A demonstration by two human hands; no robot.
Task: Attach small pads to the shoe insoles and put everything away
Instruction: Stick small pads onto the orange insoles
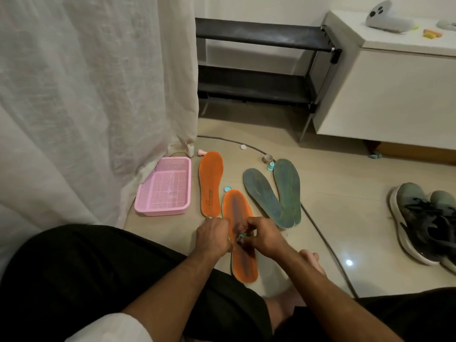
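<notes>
Your left hand (214, 233) and right hand (263, 237) meet over the middle of the nearer orange insole (243, 265), which lies lengthwise on the floor (333, 218) in front of your knees. The fingers of your right hand are curled in and pinch a small teal pad (241, 236) just above that insole. Your left hand is curled too, its fingertips drawn up close to the pad, but you cannot tell whether it actually has hold of it.

A second orange insole (210, 183) lies just to the left and farther out, beside a pink basket (164, 187) that sits against the curtain (86, 95). A round teal pad (227, 188) rests on the floor between the two orange insoles, at the tip of the nearer one. To the right, two green insoles (274, 193) lie with their heels overlapping, and a cable (323, 240) runs along the floor past them. A pair of dark sneakers (424, 225) stands well apart at the right edge.
</notes>
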